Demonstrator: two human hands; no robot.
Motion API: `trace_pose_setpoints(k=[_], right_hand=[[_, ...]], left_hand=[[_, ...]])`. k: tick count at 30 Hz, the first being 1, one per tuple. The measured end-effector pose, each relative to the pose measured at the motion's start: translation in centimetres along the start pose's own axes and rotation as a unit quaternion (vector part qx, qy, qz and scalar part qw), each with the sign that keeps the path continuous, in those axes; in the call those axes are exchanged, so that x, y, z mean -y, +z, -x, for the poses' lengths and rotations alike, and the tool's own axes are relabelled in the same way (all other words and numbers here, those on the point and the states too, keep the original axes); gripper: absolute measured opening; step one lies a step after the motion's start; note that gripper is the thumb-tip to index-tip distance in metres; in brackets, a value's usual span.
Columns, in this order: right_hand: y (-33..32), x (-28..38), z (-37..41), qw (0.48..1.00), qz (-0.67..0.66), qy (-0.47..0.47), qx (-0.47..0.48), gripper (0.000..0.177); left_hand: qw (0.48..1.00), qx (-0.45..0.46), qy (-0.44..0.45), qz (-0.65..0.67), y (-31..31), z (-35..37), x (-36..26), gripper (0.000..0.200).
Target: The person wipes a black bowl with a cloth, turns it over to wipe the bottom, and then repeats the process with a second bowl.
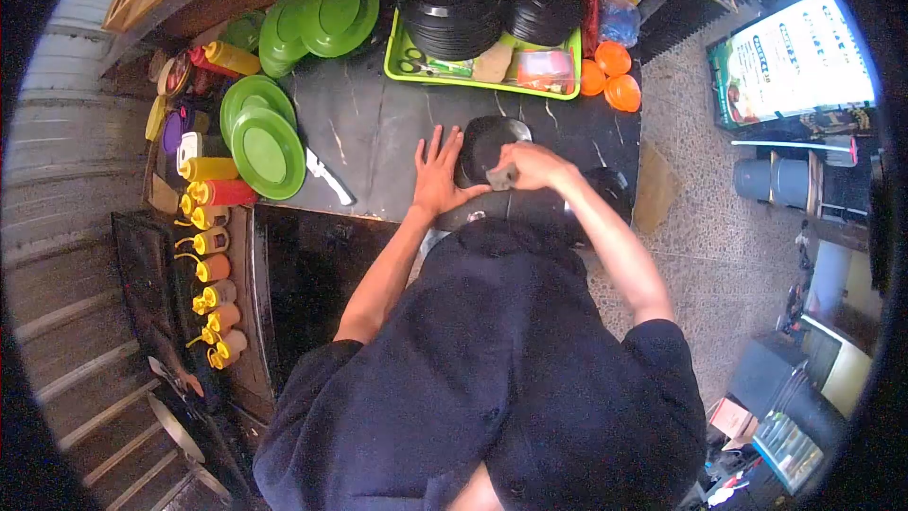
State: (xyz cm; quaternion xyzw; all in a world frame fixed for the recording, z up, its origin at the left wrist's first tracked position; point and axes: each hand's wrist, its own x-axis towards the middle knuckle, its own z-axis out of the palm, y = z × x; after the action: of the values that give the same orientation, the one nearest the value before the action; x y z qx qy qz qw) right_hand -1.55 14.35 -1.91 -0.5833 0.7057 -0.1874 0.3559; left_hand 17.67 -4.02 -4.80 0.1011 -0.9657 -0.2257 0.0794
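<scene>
A black plate (484,139) lies on the dark, marble-patterned tabletop (355,147) in front of me. My left hand (438,178) is spread with its fingers apart, its palm down at the plate's left edge and the thumb reaching along the near rim. My right hand (532,168) is closed around a small greyish cloth (502,176), pressed to the near part of the plate. The cloth is partly hidden by the fingers, so its full shape does not show. Another dark round item (605,191) sits to the right, partly behind my right forearm.
Stacked black plates (449,9) stand in a green tray (482,82) at the back. Green plates (267,153) and a white-handled knife (329,178) lie left, beside several sauce bottles (210,169). Orange bowls (621,92) sit at the back right corner.
</scene>
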Motion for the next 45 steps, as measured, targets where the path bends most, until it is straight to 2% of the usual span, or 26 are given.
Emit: trace_pose_setpoints(k=[1,3,4,6,7,9,11,14,17,20,21,23,24,25,27,28,31,35,37,40,42,45], right_hand=[[-0.5,-1.0,-0.2,0.999,-0.023,-0.003,0.034,0.031],[-1.8,-1.9,-0.4,0.999,-0.034,0.017,0.020,0.043],[-2.5,-1.9,-0.7,0.999,-0.032,0.018,0.017,0.043],[-3.1,-1.7,-1.3,0.988,-0.004,0.009,-0.152,0.052],[-3.0,-1.4,-1.7,0.988,-0.004,0.009,-0.152,0.052],[-2.8,-0.7,-2.5,0.973,0.028,0.032,-0.228,0.066],[-2.1,0.0,-2.2,0.977,0.029,0.057,-0.205,0.068],[-0.1,0.9,-0.9,0.953,0.092,0.095,-0.272,0.067],[2.1,0.8,0.4,0.947,0.077,0.110,-0.292,0.065],[4.4,2.3,1.5,0.944,0.070,0.142,-0.291,0.063],[4.9,2.7,1.6,0.944,0.070,0.140,-0.290,0.063],[5.5,3.4,1.4,0.959,-0.012,0.137,-0.246,0.060],[5.4,3.7,1.3,0.957,-0.022,0.108,-0.269,0.051],[4.6,3.4,1.2,0.956,-0.021,0.108,-0.272,0.051],[2.2,1.9,0.6,0.971,-0.107,0.159,-0.141,0.048],[1.8,1.6,0.6,0.951,-0.126,0.169,-0.225,0.044],[0.0,0.3,-0.4,0.926,-0.095,0.117,-0.346,0.038],[2.2,0.5,-2.6,0.903,-0.022,0.104,-0.415,0.054],[3.5,1.4,-3.2,0.910,0.004,0.081,-0.406,0.070],[4.7,2.6,-3.4,0.905,-0.004,0.085,-0.417,0.072],[4.5,2.7,-3.1,0.937,-0.047,0.068,-0.340,0.073],[4.9,2.7,-2.8,0.958,-0.064,0.061,-0.273,0.071]], left_hand=[[1.000,0.001,0.001,0.001,0.1,0.2,0.0,0.125],[1.000,-0.004,-0.001,0.017,-0.1,0.0,-0.2,0.125],[1.000,-0.006,0.001,0.016,-0.2,-0.2,-0.2,0.125],[1.000,-0.014,0.006,0.019,-0.2,-0.1,-0.3,0.126],[1.000,-0.013,0.006,0.019,0.0,0.0,-0.3,0.126],[1.000,0.002,0.004,-0.026,0.3,-0.2,-0.3,0.123],[1.000,-0.003,0.001,-0.020,0.4,-0.3,-0.3,0.122],[1.000,-0.006,-0.007,-0.009,0.1,-0.4,-0.5,0.120],[1.000,-0.011,-0.020,-0.011,0.5,-0.2,-0.5,0.120],[1.000,-0.015,-0.020,-0.010,0.4,-0.1,-0.6,0.121],[1.000,-0.013,-0.019,-0.009,0.4,-0.1,-0.6,0.121],[1.000,-0.015,-0.017,-0.010,0.4,-0.1,-0.6,0.121],[1.000,-0.010,-0.016,-0.016,0.4,-0.2,-0.5,0.122],[1.000,-0.005,-0.013,-0.023,0.5,-0.1,-0.5,0.124],[1.000,-0.013,-0.011,-0.010,0.6,-0.1,-0.5,0.125],[1.000,-0.019,-0.013,0.005,0.6,-0.1,-0.5,0.126],[0.997,-0.026,-0.024,0.068,0.4,0.0,-0.2,0.128],[0.999,-0.012,-0.020,0.034,0.5,-0.3,-0.1,0.129],[0.999,-0.010,-0.020,0.040,0.4,-0.1,-0.1,0.129],[0.999,0.004,-0.028,0.041,0.5,-0.2,0.0,0.129],[0.999,0.008,-0.022,0.035,0.4,-0.3,-0.2,0.129],[0.999,0.023,-0.012,0.033,0.3,-0.2,-0.1,0.128]])
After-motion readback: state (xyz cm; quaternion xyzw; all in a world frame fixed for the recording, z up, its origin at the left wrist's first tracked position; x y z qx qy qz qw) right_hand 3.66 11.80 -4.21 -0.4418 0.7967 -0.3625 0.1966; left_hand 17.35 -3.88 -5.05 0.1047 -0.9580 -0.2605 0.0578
